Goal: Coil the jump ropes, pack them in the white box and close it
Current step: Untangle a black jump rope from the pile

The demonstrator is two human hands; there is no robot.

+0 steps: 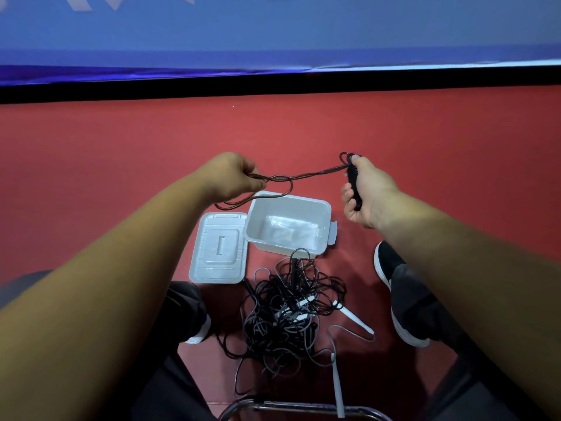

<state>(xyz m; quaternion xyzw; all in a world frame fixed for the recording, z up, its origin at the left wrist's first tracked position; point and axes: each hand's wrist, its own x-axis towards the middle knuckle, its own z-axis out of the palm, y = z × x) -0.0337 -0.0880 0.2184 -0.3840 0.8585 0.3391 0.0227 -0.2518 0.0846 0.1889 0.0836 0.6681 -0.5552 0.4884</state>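
Step in hand: coiling one rope. The left grip pinches its strands; the right grip is curled round the handle — both mid-frame, above the open box. The next move likely calls for tighter loops, then lowering them in. Other ropes lie tangled at lower centre.

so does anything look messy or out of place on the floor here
Yes: the jump ropes on the floor lie in one tangled heap, black and grey cords looped through each other, handles sticking out. The white box sits open with its lid flat beside it. Nothing looks damaged.
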